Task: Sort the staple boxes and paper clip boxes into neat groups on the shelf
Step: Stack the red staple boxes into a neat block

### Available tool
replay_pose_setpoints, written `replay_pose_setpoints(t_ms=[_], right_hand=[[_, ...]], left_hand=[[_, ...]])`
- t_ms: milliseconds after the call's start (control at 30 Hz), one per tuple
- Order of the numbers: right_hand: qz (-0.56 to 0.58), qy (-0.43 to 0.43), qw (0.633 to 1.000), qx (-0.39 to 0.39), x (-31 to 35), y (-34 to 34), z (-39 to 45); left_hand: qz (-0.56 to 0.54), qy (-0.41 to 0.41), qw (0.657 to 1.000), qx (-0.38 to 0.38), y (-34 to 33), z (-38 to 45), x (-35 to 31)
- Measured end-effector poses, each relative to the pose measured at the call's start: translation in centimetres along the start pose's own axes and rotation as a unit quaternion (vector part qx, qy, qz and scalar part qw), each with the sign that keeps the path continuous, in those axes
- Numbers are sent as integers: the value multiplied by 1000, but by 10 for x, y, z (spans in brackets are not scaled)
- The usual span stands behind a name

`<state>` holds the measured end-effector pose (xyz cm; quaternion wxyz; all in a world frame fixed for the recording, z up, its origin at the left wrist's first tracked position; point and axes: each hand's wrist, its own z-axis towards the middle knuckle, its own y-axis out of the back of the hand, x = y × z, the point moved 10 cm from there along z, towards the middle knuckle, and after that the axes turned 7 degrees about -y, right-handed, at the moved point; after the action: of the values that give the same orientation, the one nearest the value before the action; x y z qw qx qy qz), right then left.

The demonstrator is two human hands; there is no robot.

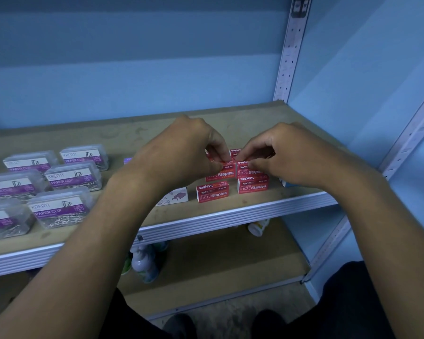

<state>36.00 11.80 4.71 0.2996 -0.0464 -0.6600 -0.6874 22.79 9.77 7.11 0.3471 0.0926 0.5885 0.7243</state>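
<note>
- Blue painted wall point(132, 69) fills the back and the right side of the room, lit dimly and evenly
- Pale metal upright point(290, 52) with rows of punched holes rises at the shelf's rear right corner; a second one point(406, 140) slants along the right edge of the view
- Brown board shelf point(145, 135), scuffed and stained, with a ribbed silver front edge, carries all the boxes
- Lower shelf point(218, 265) of the same board holds a few small bottles point(145, 263) under the upper one
- Clear plastic paper clip boxes point(72, 176) with purple labels sit grouped in rows on the left of the shelf
- Red staple boxes point(212, 192) cluster right of centre, two at the front just beside each other, more behind them
- Left hand point(189, 152) pinches the top of a red staples box point(222, 171) in the second row with thumb and fingertips
- Right hand point(291, 155) has curled fingers pressing on the neighbouring red box point(249, 171), the two boxes touching
- White staple box point(175, 195) lies left of the red ones, partly hidden by the left forearm
</note>
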Motion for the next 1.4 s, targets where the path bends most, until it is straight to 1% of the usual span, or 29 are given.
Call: replay_pose_setpoints(t_ms=[333,467,633,733,900,1400], right_hand=[[-20,-19,999,35,-2,-13,0],[-27,-27,998,46,-1,-15,-1],[-17,-42,997,66,-5,-15,-4],[-25,-53,994,88,-7,-20,-6],[-68,-54,993,81,-9,-20,-4],[-64,-49,994,80,-4,-22,-4]], left_hand=[[14,23,997,68,-22,0,2],[9,32,997,73,-23,0,5],[-6,25,998,61,-17,-2,1],[-14,16,996,90,-20,-5,-4],[10,28,992,125,-28,-5,-5],[54,72,992,84,-27,0,-6]])
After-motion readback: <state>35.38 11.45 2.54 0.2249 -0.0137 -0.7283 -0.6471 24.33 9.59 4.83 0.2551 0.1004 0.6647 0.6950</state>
